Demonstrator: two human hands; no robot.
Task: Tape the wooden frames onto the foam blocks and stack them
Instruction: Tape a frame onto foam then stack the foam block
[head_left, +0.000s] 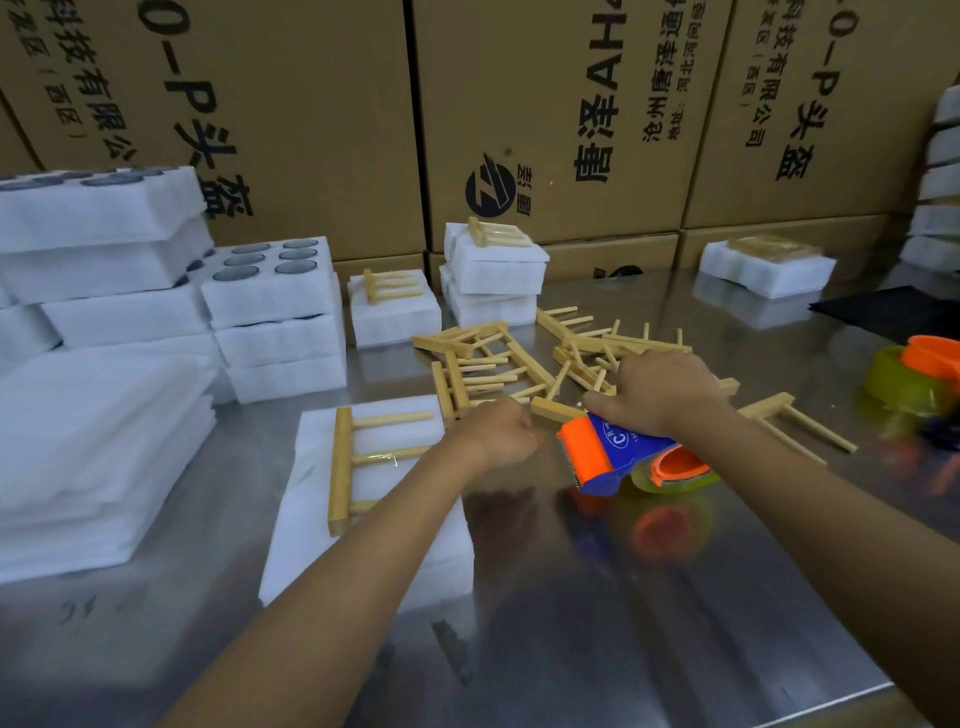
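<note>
So the right hand (657, 392) is gripping the orange and blue tape dispenser (605, 453) just above the shiny metal table (623, 597), while the left hand (498, 434) is curling into a fist at the right edge of the foam block (363, 514). A wooden frame (358, 457) is lying on that block, and loose frames (524, 358) are piling up just behind the hands.

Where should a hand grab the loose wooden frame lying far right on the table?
Grip the thick crossbar of the wooden frame, coming from above on its far-left end. The bar is the stoutest part and lies flat on the steel table; the thin dowels pointing toward the near right look easier to snap.
</note>
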